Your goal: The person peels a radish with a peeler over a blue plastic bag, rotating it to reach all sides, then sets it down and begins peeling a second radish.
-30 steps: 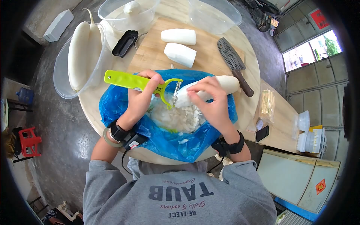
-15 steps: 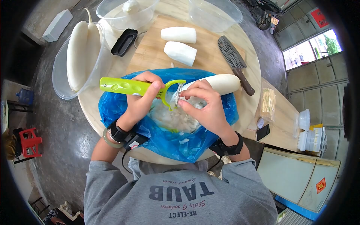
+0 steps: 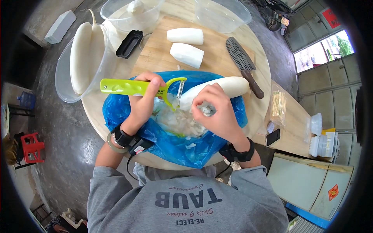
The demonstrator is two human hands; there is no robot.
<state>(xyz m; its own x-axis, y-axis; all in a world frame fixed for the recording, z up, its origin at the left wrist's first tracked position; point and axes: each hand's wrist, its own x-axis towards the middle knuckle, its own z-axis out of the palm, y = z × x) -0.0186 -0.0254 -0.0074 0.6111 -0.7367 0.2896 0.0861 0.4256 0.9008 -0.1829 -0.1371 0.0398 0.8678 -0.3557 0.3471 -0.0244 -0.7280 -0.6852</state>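
Note:
My left hand (image 3: 144, 95) is wrapped around the lime-green handle of a peeler (image 3: 130, 87), whose metal blade points right over the blue plastic bag (image 3: 122, 106). My right hand (image 3: 218, 110) is just right of the blade, thumb and fingertips closed in a pinch. Whether a scrap sits between those fingertips is hidden. A peeled white radish (image 3: 229, 86) lies across the bag's far right edge, partly behind my right hand. Inside the open bag is a heap of pale, wet peelings (image 3: 180, 122) with some green bits.
Two cut radish pieces (image 3: 185, 36) and a cleaver (image 3: 241, 58) lie on the wooden cutting board (image 3: 155, 50). A clear tub (image 3: 64, 83) at left holds whole radishes (image 3: 81, 58). Two more clear tubs (image 3: 223, 17) stand at the back, near a black tray (image 3: 129, 44).
My right hand has moved off the peeler blade, right and slightly down, curling its fingers. My left hand and the peeler have shifted slightly left and up.

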